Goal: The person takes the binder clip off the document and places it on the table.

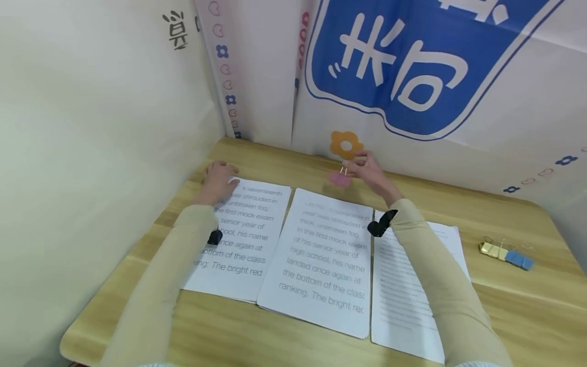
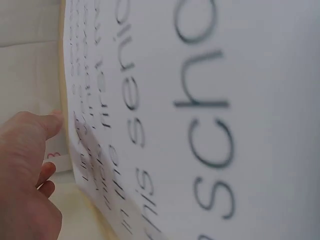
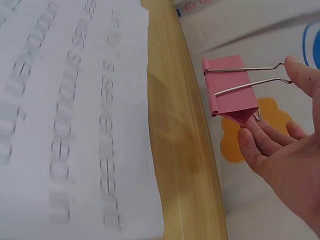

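My right hand (image 1: 372, 176) pinches a pink binder clip (image 1: 340, 179) by its wire handles, holding it above the far part of the table. In the right wrist view the thumb meets the handle ends of the clip (image 3: 231, 84), and the fingers reach beneath it. At the top left corner of the left stack of printed paper (image 1: 238, 244) is my left hand (image 1: 218, 182), its fingers loosely bent over that corner. The left wrist view has its thumb beside the paper edge. A middle printed stack (image 1: 321, 255) lies nearest below the clip.
A third stack (image 1: 403, 300) with smaller print lies partly under my right forearm. Gold (image 1: 492, 250) and blue (image 1: 519, 260) binder clips sit together on the right of the wooden table (image 1: 220, 326). Behind the table's far edge rises a wall covering (image 1: 261, 102) with blue and orange prints.
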Demonstrator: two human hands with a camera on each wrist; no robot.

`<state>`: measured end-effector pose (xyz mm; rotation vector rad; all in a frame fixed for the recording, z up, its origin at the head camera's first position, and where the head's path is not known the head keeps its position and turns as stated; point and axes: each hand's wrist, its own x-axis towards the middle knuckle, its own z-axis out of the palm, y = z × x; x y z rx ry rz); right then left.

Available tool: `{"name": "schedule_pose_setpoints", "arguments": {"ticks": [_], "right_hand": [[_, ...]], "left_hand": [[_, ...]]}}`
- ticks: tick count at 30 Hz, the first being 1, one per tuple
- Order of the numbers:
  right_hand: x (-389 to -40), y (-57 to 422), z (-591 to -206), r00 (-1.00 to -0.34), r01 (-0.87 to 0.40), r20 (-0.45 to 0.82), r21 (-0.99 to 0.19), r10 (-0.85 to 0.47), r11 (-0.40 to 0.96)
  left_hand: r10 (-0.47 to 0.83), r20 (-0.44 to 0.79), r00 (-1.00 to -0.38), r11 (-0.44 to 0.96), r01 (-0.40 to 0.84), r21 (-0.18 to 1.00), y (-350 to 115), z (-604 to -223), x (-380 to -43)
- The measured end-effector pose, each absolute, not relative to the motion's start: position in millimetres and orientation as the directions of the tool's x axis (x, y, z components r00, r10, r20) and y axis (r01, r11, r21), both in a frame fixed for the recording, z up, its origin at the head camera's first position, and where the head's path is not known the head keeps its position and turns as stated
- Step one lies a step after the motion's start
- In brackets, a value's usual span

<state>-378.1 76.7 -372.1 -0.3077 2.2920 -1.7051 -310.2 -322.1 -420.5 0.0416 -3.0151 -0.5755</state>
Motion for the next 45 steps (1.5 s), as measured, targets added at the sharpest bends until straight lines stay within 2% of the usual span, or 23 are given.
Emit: {"name": "schedule_pose_setpoints", "arguments": {"ticks": [9, 24, 38, 45], "right_hand": [[-379.3, 115.9, -373.0, -0.961, -0.005, -0.092, -0.936, -0.259, 0.353], [-366.5, 159.4, -363.4, -0.981, 0.001, -0.077, -0.919, -0.177, 0.395], [-339.2, 224.2, -345.6, -0.997, -0.022, -0.014, -0.892, -0.076, 0.452], [-320.0, 265.1, -339.0, -1.0, 0.018, -0.021, -0.886, -0.001, 0.463]], "left_hand": [[0.023, 0.113, -0.993, 0.918, 0.066, 0.391, -321.3, -409.4, -320.1], [0.106, 0.091, -0.99, 0.908, 0.134, 0.397, -314.3, -404.9, -333.3], [0.129, 0.067, -0.989, 0.897, 0.145, 0.417, -303.7, -392.0, -337.2], [0.144, 0.074, -0.987, 0.901, 0.162, 0.403, -302.7, -390.6, -337.6]]}}
